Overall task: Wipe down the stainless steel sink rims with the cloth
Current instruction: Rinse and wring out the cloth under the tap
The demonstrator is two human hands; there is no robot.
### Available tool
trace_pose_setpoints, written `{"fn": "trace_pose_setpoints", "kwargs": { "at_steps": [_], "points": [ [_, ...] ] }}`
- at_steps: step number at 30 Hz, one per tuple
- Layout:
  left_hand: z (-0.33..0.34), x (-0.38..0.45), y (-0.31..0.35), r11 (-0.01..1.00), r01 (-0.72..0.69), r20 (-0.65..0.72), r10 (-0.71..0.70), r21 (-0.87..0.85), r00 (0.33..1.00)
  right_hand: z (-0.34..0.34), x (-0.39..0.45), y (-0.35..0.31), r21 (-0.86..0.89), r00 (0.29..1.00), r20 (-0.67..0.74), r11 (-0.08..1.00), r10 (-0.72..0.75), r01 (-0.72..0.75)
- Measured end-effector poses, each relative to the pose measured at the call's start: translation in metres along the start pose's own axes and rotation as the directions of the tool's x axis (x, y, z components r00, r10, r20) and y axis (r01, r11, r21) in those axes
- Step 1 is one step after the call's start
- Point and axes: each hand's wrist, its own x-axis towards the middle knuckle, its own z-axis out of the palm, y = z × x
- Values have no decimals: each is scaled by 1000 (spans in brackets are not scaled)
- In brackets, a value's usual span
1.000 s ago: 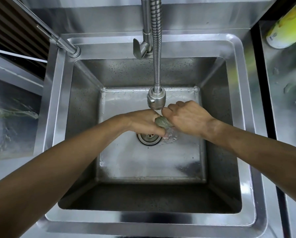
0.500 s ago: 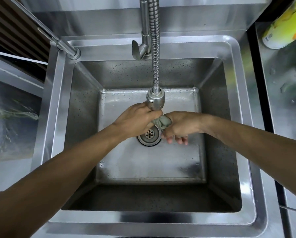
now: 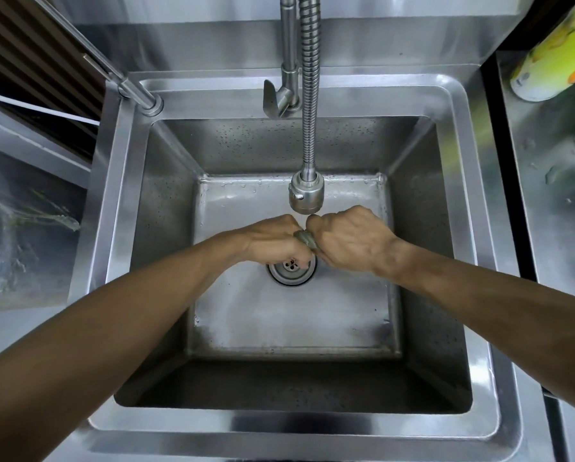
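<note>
Sink (image 3: 122,195) silver-grey brushed steel, basin walls speckled with dark droplets; spray hose (image 3: 309,78) silver with ribbed coil pattern, drain (image 3: 291,273) dark-ringed steel. Cloth (image 3: 305,240) grey-green, plain, wedged between the hands. Container (image 3: 556,51) top right lime-yellow with orange and white print, slatted panel (image 3: 19,45) top left dark brown stripes, tabletop (image 3: 553,211) grey steel, wet-spotted.

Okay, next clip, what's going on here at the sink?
A person is leaning over a stainless steel sink, both arms reaching into the basin. The left hand and right hand are clenched together around a small greyish cloth, apparently wringing it just below the spray head and above the drain. No water stream is visible. The sink rims have not been touched with the cloth yet.
</note>
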Motion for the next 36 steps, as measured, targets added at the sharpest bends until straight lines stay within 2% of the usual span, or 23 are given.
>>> {"fn": "trace_pose_setpoints", "kwargs": {
  "at_steps": [2, 4, 6, 7, 8, 9, 11, 12, 15, 16, 18, 20, 21, 22, 23, 25, 26, 27, 29, 31, 33, 36],
  "points": [
    [-4, -2, -2, 993, 66, 128, -53, -102, 990, 8, -1, -1, -23, 993, -114, 1000, -12, 9],
    [-9, -4, -2, 990, 104, 188, -84, -99, 979, 11, 1, -2, -55, 986, -166, 998, -3, -6],
    [-16, -2, -2, 995, 59, 107, -67, 76, 992, 7, 0, -8, 35, 995, -92, 999, 42, -38],
    [-20, -3, -3, 977, 8, 23, -14, 215, 1000, 1, -1, -10, 157, 996, 16, 983, 93, -94],
    [-22, -2, -7, 936, -35, -69, 63, 350, 996, -5, -2, -10, 316, 981, 140, 933, 136, -174],
    [-22, -3, -11, 879, -66, -148, 153, 472, 977, -9, -3, -8, 486, 949, 275, 829, 153, -275],
    [-18, -7, -22, 737, -149, -231, 387, 659, 893, -11, -3, 0, 726, 884, 459, 536, 88, -430],
    [-14, -8, -29, 647, -197, -239, 521, 736, 820, -12, -3, 4, 780, 856, 517, 403, 17, -479],
    [0, -10, -39, 331, -205, -167, 811, 921, 561, -10, -9, 9, 769, 739, 622, 22, -259, -639],
    [1, -9, -38, 208, -176, -103, 876, 962, 471, -11, -13, 11, 727, 690, 630, -43, -357, -686],
    [4, -11, -30, -11, -93, 42, 941, 996, 335, -12, -20, 10, 688, 618, 598, -69, -511, -722],
    [7, -15, -21, -102, -52, 114, 936, 993, 333, -16, -26, 4, 696, 612, 637, 8, -468, -718],
    [9, -17, -18, -100, -52, 112, 921, 994, 374, -19, -28, 0, 703, 632, 683, 93, -366, -705],
    [12, -20, -12, -55, -65, 78, 888, 996, 453, -19, -27, -3, 704, 667, 711, 215, -223, -677],
    [16, -23, -6, 38, -84, 16, 822, 996, 569, -22, -26, -6, 689, 721, 689, 375, -75, -620],
    [26, -28, 5, 308, -63, -133, 574, 949, 808, -30, -23, -10, 541, 846, 528, 737, 79, -406],
    [29, -29, 10, 474, -23, -206, 426, 880, 881, -32, -21, -11, 413, 896, 435, 864, 92, -289],
    [30, -29, 13, 614, 3, -254, 321, 790, 912, -36, -20, -12, 311, 929, 362, 929, 81, -202],
    [31, -27, 15, 810, 2, -272, 194, 587, 942, -38, -17, -10, 187, 963, 266, 977, 48, -101],
    [27, -25, 11, 926, -24, -215, 113, 377, 970, -37, -14, -10, 107, 980, 198, 993, 36, -58],
    [26, -27, 10, 992, -36, -143, 54, 125, 988, -34, -13, -9, 60, 989, 149, 998, 6, -15],
    [30, -32, 11, 977, -24, -34, 17, -212, 999, -30, -10, -7, 18, 995, 81, 999, -51, 50]
  ]
}}
